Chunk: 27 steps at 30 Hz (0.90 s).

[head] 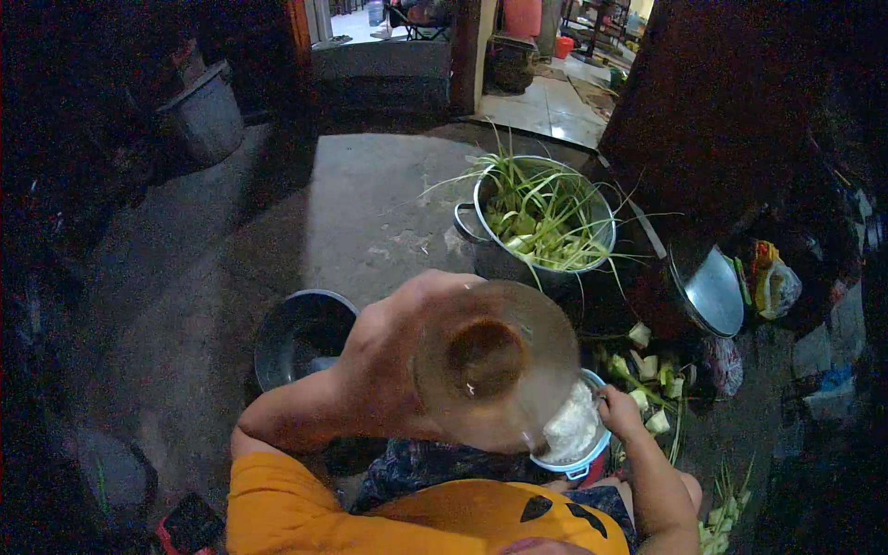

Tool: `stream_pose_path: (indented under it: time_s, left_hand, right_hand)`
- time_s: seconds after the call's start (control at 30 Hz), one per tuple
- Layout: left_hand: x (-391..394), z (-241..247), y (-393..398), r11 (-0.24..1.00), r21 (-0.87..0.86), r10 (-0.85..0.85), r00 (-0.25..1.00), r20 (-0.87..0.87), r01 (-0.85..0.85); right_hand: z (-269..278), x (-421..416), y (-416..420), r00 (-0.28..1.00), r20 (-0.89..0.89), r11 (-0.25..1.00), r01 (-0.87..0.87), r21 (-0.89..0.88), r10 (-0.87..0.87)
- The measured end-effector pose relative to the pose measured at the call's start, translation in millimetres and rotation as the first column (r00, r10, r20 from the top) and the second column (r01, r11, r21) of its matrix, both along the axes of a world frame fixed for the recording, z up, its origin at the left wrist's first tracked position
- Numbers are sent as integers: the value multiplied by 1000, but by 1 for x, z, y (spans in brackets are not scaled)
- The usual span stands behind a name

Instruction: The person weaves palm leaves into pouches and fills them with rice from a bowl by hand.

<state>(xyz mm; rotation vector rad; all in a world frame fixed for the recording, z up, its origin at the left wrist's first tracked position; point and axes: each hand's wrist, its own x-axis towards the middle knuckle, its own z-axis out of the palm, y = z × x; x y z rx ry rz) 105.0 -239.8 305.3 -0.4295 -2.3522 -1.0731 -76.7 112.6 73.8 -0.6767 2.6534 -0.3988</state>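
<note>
Raised close to the camera, my left hand (444,305) holds a round, translucent vessel (548,333) with a brownish centre. It is blurred, and my fingers are mostly hidden by it. Below and right of it is a light-blue container (595,454) with a small handle, holding a white mass (572,427) that may be cooked rice. The fingers of my right hand (619,413) are closed at this container's right rim; whether they also hold a utensil cannot be told. The vessel covers part of the container.
A large metal pot (479,208) holding long green leaves and cut pieces stands ahead. Left is an empty-looking dark basin (277,361). Pale green cut stalks (649,368) lie on the floor at right, near a tilted metal lid or basin (714,291). A grey bucket (208,118) stands far left.
</note>
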Motion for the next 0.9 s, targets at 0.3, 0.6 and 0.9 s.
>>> stream_pose_path:
  time_s: [0.3,0.6,0.9]
  left_hand:
    - [-21,-89,-29,792,558,137,963,232,-247]
    - [-110,-255,-88,719,346,453,784,424,-603]
    - [-188,-412,-113,721,157,521,678,519,-674]
  right_hand:
    - [-11,-6,17,995,51,993,-85,85,81]
    - [27,-5,34,958,89,962,-274,14,271]
    - [30,-9,51,980,180,990,-58,-125,80]
